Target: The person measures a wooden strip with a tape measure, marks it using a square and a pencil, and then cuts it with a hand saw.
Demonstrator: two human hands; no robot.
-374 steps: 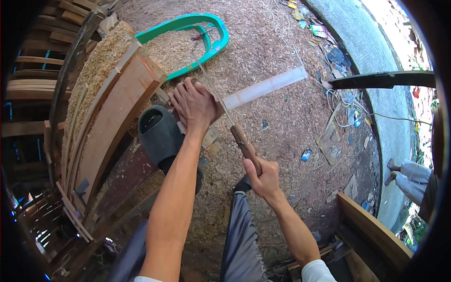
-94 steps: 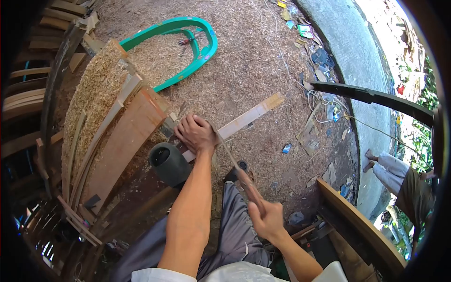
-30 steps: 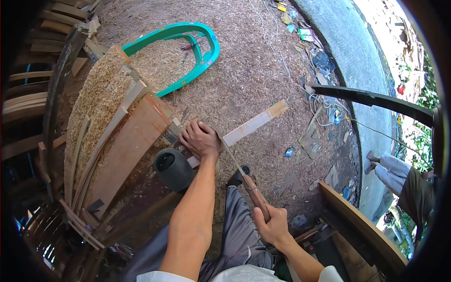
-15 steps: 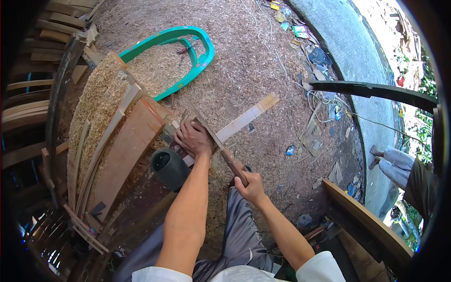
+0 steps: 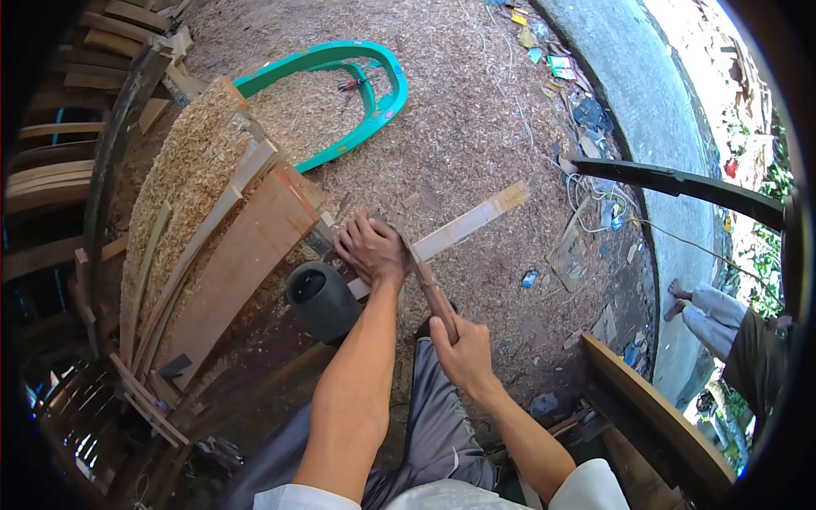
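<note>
My left hand [image 5: 372, 250] presses flat on a pale wooden strip [image 5: 473, 221] that lies across the sawdust-covered ground. My right hand [image 5: 463, 350] grips the brown wooden handle of a hand saw [image 5: 432, 294]. The thin blade runs up from the handle to the strip right beside my left fingers. A foot in a dark grey sandal [image 5: 321, 297] rests on the near end of the strip, below my left hand.
A teal curved frame [image 5: 384, 96] lies on the sawdust ahead. Leaning planks [image 5: 238, 263] and a sawdust heap stand at the left. A wooden board [image 5: 659, 416] sits at lower right. Another person's legs [image 5: 710, 308] stand at the right by a concrete kerb [image 5: 654, 102].
The saw has kept stroking back and forth across the strip; since half a second ago my right hand has pulled back slightly toward me. My left hand stays pressed on the strip.
</note>
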